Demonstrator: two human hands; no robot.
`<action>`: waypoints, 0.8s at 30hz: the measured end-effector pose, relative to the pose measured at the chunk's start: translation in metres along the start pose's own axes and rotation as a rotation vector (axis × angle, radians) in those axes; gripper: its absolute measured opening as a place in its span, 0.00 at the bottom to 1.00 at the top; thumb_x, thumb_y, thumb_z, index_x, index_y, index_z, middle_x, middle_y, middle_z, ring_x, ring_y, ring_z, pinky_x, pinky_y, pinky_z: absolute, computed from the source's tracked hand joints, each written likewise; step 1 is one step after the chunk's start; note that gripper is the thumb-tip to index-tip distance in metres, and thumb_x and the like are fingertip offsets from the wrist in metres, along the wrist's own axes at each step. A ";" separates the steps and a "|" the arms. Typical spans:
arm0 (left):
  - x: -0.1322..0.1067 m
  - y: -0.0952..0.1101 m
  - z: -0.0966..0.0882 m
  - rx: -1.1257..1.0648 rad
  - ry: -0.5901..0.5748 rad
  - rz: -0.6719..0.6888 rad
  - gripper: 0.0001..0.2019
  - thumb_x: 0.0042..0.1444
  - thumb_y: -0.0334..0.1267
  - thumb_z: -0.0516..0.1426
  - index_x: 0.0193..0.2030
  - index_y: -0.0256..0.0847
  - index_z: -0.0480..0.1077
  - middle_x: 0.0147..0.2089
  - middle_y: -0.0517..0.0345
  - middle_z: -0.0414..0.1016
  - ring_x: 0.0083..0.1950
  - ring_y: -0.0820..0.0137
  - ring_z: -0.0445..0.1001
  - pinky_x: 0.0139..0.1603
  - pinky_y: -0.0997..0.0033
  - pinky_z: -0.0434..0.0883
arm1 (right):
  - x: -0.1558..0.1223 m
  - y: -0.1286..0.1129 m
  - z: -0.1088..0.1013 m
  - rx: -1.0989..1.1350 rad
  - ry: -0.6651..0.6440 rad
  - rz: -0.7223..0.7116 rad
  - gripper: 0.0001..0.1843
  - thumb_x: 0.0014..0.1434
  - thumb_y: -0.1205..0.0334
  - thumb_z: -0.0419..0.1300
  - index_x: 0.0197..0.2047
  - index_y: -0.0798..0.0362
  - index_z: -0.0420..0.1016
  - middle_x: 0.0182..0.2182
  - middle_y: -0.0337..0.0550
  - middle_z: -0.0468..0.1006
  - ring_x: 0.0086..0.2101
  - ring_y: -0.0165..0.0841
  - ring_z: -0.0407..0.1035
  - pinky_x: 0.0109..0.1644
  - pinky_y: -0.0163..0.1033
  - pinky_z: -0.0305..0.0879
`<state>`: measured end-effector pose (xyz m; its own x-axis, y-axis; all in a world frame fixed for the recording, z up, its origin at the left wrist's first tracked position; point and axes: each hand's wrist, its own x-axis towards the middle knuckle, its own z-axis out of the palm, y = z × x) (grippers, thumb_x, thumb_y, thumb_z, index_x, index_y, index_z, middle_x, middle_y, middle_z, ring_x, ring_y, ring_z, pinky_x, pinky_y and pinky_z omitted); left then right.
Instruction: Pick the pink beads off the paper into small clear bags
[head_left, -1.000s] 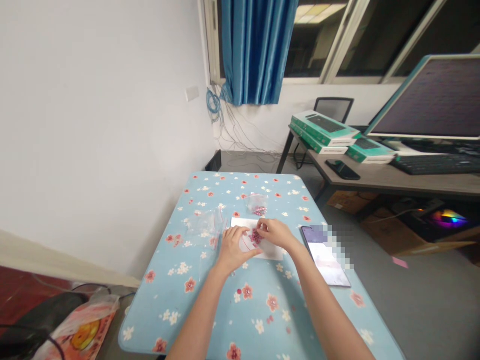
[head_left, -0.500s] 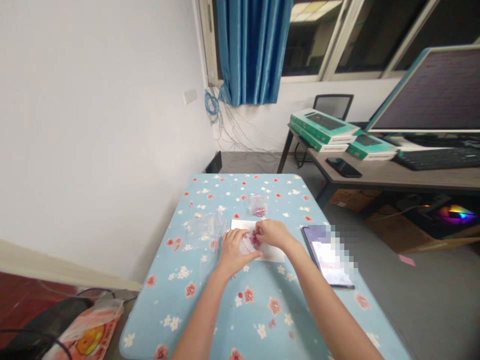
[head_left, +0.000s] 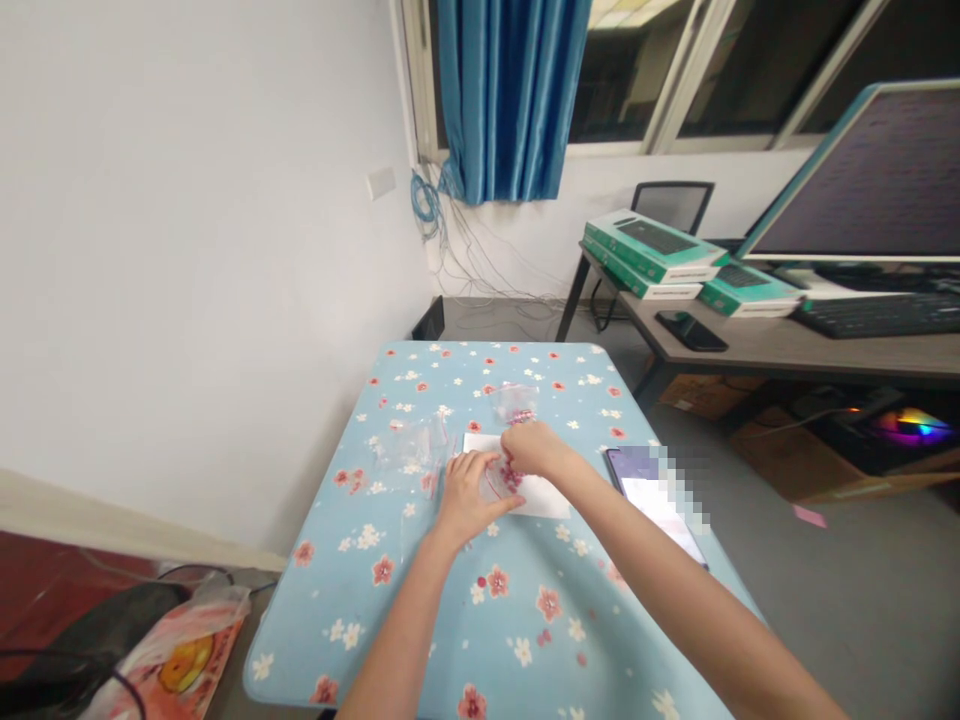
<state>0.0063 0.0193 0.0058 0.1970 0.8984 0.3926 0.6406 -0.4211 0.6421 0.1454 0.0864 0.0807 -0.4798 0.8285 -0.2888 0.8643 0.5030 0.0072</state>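
Observation:
My left hand [head_left: 466, 494] and my right hand [head_left: 531, 448] meet over a white sheet of paper [head_left: 541, 494] on the floral blue table [head_left: 450, 610]. Between the fingers of both hands is a small clear plastic bag with dark pink beads [head_left: 507, 477]. Both hands pinch at it with closed fingers. A second small clear bag with pink beads [head_left: 514, 402] lies just beyond the paper. Empty-looking clear bags [head_left: 411, 448] lie to the left of my left hand.
A phone [head_left: 658, 502] with a lit screen lies at the table's right edge. To the right stands a desk [head_left: 787, 350] with green boxes [head_left: 649, 252], a keyboard, a monitor [head_left: 862, 180] and another phone. A white wall is at the left; a printed bag [head_left: 172, 660] lies on the floor.
My right hand has shifted a little left and away along the bead bag. My left hand stays in place. The view has tilted slightly.

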 end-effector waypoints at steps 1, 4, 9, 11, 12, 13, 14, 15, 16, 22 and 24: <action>0.000 0.000 0.000 -0.003 0.000 0.004 0.29 0.38 0.47 0.68 0.47 0.45 0.64 0.44 0.57 0.72 0.47 0.61 0.70 0.49 0.59 0.64 | 0.002 -0.001 -0.001 -0.010 -0.005 -0.004 0.13 0.45 0.73 0.60 0.37 0.59 0.80 0.33 0.59 0.80 0.38 0.44 0.74 0.40 0.40 0.65; 0.000 0.000 0.000 0.003 0.000 0.004 0.29 0.38 0.47 0.68 0.48 0.44 0.64 0.44 0.57 0.72 0.48 0.61 0.70 0.50 0.59 0.64 | 0.005 -0.003 -0.004 -0.031 -0.021 -0.013 0.15 0.44 0.72 0.61 0.38 0.61 0.80 0.34 0.61 0.80 0.38 0.46 0.74 0.39 0.41 0.65; -0.001 0.000 -0.001 0.020 -0.001 -0.009 0.29 0.38 0.47 0.68 0.48 0.44 0.65 0.44 0.57 0.72 0.47 0.61 0.70 0.49 0.59 0.64 | 0.007 0.000 -0.004 -0.022 -0.039 -0.014 0.14 0.44 0.68 0.62 0.36 0.61 0.80 0.34 0.61 0.80 0.37 0.46 0.74 0.37 0.41 0.65; -0.001 0.000 -0.001 0.016 0.000 -0.002 0.29 0.38 0.48 0.68 0.48 0.44 0.65 0.44 0.57 0.72 0.47 0.61 0.70 0.49 0.59 0.64 | 0.007 0.002 -0.003 -0.009 -0.038 -0.009 0.12 0.44 0.66 0.61 0.34 0.59 0.81 0.33 0.58 0.81 0.36 0.44 0.74 0.35 0.39 0.64; -0.001 0.000 -0.001 0.014 0.001 0.002 0.30 0.38 0.48 0.68 0.48 0.44 0.65 0.43 0.57 0.72 0.47 0.61 0.70 0.49 0.60 0.64 | 0.006 0.003 -0.002 0.000 -0.038 -0.006 0.12 0.44 0.66 0.61 0.33 0.58 0.81 0.32 0.57 0.81 0.35 0.43 0.74 0.34 0.38 0.64; -0.001 0.000 -0.002 0.014 0.002 0.004 0.29 0.39 0.48 0.68 0.48 0.44 0.65 0.43 0.58 0.72 0.46 0.62 0.70 0.48 0.60 0.64 | 0.005 0.005 -0.001 0.010 -0.038 -0.004 0.11 0.44 0.65 0.61 0.32 0.58 0.81 0.31 0.56 0.81 0.34 0.42 0.74 0.33 0.37 0.63; -0.001 0.000 -0.002 0.014 0.005 0.006 0.29 0.39 0.48 0.68 0.48 0.44 0.65 0.42 0.58 0.71 0.46 0.62 0.70 0.48 0.60 0.64 | 0.005 0.006 0.000 0.021 -0.039 -0.002 0.10 0.44 0.65 0.61 0.31 0.57 0.81 0.29 0.54 0.81 0.33 0.41 0.74 0.32 0.36 0.62; -0.001 0.000 -0.001 0.016 0.008 0.007 0.29 0.39 0.48 0.68 0.48 0.44 0.65 0.42 0.58 0.71 0.45 0.62 0.70 0.47 0.61 0.64 | 0.004 0.007 0.000 0.034 -0.040 -0.001 0.10 0.45 0.65 0.60 0.30 0.57 0.81 0.28 0.53 0.81 0.32 0.40 0.74 0.31 0.35 0.62; 0.000 0.000 -0.001 0.017 0.011 0.009 0.29 0.39 0.48 0.68 0.48 0.44 0.65 0.41 0.58 0.71 0.45 0.62 0.70 0.47 0.61 0.64 | 0.004 0.009 0.001 0.047 -0.039 0.000 0.09 0.45 0.65 0.60 0.30 0.57 0.80 0.27 0.52 0.80 0.31 0.40 0.74 0.30 0.35 0.61; 0.000 0.001 -0.002 0.011 0.022 0.008 0.29 0.38 0.48 0.68 0.47 0.44 0.65 0.40 0.59 0.71 0.44 0.63 0.70 0.46 0.62 0.64 | -0.004 0.027 0.008 0.210 0.049 0.023 0.09 0.48 0.61 0.59 0.28 0.54 0.79 0.24 0.45 0.78 0.28 0.35 0.71 0.28 0.33 0.56; 0.001 0.001 -0.003 0.008 0.021 0.003 0.29 0.38 0.48 0.68 0.47 0.44 0.65 0.40 0.58 0.71 0.44 0.63 0.70 0.46 0.62 0.63 | -0.012 0.032 0.015 0.450 0.157 0.025 0.09 0.48 0.60 0.59 0.29 0.54 0.78 0.21 0.42 0.76 0.25 0.32 0.68 0.27 0.33 0.55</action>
<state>0.0053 0.0188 0.0088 0.1830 0.8942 0.4086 0.6462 -0.4226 0.6354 0.1809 0.0886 0.0706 -0.4452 0.8835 -0.1458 0.8389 0.3547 -0.4128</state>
